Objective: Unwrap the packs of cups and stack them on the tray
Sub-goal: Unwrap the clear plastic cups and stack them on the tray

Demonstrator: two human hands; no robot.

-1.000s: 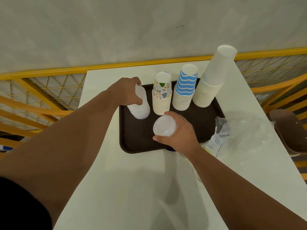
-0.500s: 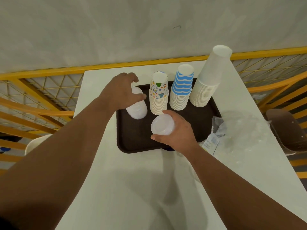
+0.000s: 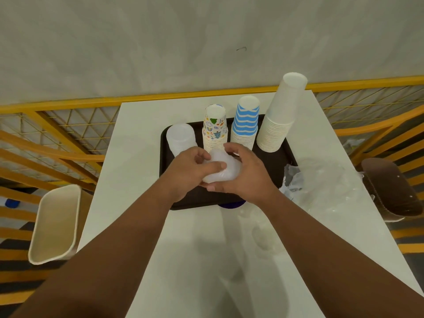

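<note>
A dark brown tray [image 3: 278, 164] lies on the white table. On it stand several upside-down stacks: clear plastic cups [image 3: 180, 137] at the left, patterned paper cups [image 3: 214, 129], blue-striped cups [image 3: 245, 122] and tall white cups [image 3: 278, 120] at the right. Over the tray's front half, my left hand [image 3: 190, 172] and my right hand [image 3: 245, 175] both grip a short stack of clear plastic cups [image 3: 223, 168] lying on its side between them.
Crumpled clear plastic wrappers [image 3: 321, 182] lie on the table right of the tray. A cream chair [image 3: 54, 223] stands at the left, a brown chair [image 3: 390, 187] at the right. A yellow railing [image 3: 59, 125] runs behind the table, before a grey wall.
My left hand let go of the clear stack at the tray's left and moved right onto the clear cups that my right hand holds. The camera view shifted.
</note>
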